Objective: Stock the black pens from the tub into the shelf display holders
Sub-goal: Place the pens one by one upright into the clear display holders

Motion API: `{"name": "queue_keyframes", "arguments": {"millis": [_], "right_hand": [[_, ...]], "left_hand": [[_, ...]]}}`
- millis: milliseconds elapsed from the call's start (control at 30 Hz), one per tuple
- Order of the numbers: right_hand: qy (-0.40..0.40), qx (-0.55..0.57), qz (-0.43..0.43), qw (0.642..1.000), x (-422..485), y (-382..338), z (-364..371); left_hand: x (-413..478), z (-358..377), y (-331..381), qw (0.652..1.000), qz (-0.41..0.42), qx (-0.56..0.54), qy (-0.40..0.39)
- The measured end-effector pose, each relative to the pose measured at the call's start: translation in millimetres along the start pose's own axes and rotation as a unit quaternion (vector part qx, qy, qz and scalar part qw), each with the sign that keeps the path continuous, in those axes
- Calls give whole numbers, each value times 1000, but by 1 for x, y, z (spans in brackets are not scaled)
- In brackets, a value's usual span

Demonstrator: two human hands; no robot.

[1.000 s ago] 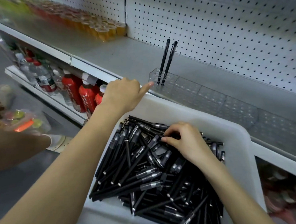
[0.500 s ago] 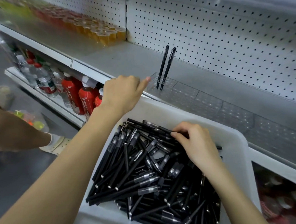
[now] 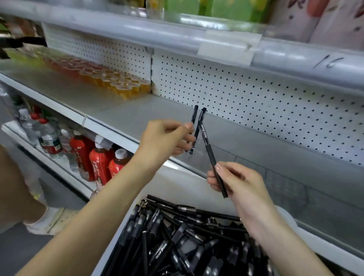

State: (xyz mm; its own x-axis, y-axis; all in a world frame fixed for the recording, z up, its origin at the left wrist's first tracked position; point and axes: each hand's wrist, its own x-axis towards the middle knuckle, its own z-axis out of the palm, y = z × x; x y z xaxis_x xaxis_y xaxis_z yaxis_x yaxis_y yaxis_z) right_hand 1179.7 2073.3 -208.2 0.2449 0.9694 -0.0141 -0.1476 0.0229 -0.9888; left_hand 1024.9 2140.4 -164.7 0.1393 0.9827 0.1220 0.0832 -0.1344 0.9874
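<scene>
1. Store shelving fills the view: a white pegboard (image 3: 263, 104) backs a grey shelf (image 3: 125, 113), which runs behind and above the white tub (image 3: 169, 192) at the bottom.
2. Rows of orange cups (image 3: 116, 86) stand at the back of that shelf, up and to the left of the tub.
3. Red bottles (image 3: 99, 161) and water bottles (image 3: 48, 137) stand on a lower shelf, left of the tub.
4. A handwritten "16" (image 3: 328, 61) sits on the upper shelf rail (image 3: 140, 32), high above the tub's right side. Its label strip (image 3: 228, 47) looks blank.
5. White printing runs along the pens, but it is too blurred to read.
6. A pile of pens (image 3: 182, 243), all black, lies loose in the tub.
7. Two upright pens (image 3: 201, 120) stand on the grey shelf above the tub's far rim. A faint clear holder (image 3: 279, 185) stretches along the shelf to their right.
8. The left hand (image 3: 164, 137) is above the tub with its fingers curled. Its thumb tip is at the left upright pen, though a true pinch cannot be made out.
9. The right hand (image 3: 242, 183) pinches a single pen (image 3: 210, 152) between thumb and fingers. The single pen is tilted, and its upper end is just beside the upright pair.
</scene>
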Motion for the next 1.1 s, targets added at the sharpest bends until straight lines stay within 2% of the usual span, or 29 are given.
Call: {"name": "queue_keyframes", "arguments": {"millis": [267,433,667,767,833,900,967,1100], "right_hand": [[-41,9,18,999,11,-1,14],[-60,-65,-33,996,26,-15,19],[-73,-120,-64,988,56,-38,29],[-64,-162,-80,981,69,-43,25],[-34,-171,-103,979,81,-50,17],[9,-166,-132,977,94,-57,8],[44,-156,-161,974,106,-59,1],[50,-170,-184,967,120,-50,0]], "left_hand": [[12,2,-2,998,-26,-54,-12],[25,-4,-3,996,-49,-51,-55],[39,-2,0,996,-16,-21,-89],[43,-3,-3,999,-6,-16,-44],[46,-4,-11,999,5,51,18],[48,-4,-21,980,19,190,51],[47,-2,-31,958,18,284,28],[48,3,-50,931,28,362,-28]]}}
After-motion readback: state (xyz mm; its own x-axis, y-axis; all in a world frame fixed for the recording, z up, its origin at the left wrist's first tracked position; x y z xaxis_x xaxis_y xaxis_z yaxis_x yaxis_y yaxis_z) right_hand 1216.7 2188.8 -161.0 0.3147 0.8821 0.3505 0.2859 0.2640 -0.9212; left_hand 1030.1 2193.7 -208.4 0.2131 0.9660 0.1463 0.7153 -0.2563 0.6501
